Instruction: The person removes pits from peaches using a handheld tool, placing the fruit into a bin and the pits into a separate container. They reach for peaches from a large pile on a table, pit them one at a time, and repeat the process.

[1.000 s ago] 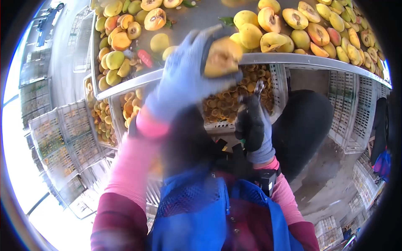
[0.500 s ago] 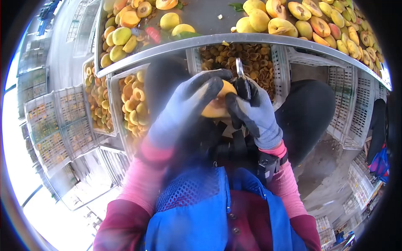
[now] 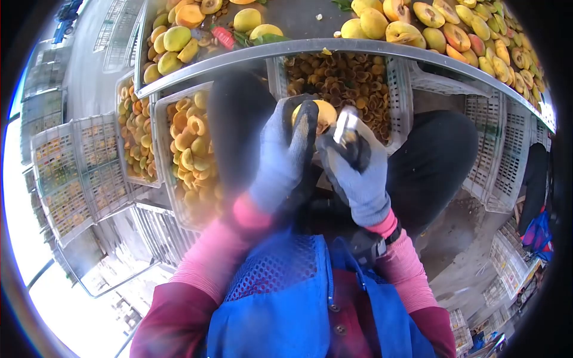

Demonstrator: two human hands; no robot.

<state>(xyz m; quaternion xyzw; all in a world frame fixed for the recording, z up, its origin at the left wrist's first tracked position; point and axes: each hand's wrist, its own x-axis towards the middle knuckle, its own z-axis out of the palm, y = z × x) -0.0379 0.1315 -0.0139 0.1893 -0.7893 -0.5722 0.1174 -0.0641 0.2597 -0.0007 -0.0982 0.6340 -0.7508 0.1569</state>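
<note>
My left hand [image 3: 283, 152], in a grey glove with dark fingertips, is closed round a yellow peach [image 3: 318, 111] above my lap. A brownish patch shows on the peach's side facing my right hand. My right hand [image 3: 358, 164], gloved the same way, grips a shiny metal hand tool [image 3: 346, 126]; motion blur hides its exact kind. The tool is close beside the peach; whether they touch I cannot tell. Just beyond both hands, under the table edge, stands a crate [image 3: 401, 101] holding brown, cup-shaped pieces [image 3: 343, 80].
A metal-rimmed table [image 3: 286, 49] crosses ahead, bearing whole and halved peaches [image 3: 441, 30] and a red-wrapped item [image 3: 223, 37]. At left, a crate [image 3: 164, 140] holds peach halves [image 3: 192, 149]. More crates [image 3: 498, 149] stand at right. My knees [image 3: 439, 161] flank the hands.
My hands have drawn slightly apart, and the peach has moved up a little. The metal tool has tilted and now shows broad and shiny above my right hand.
</note>
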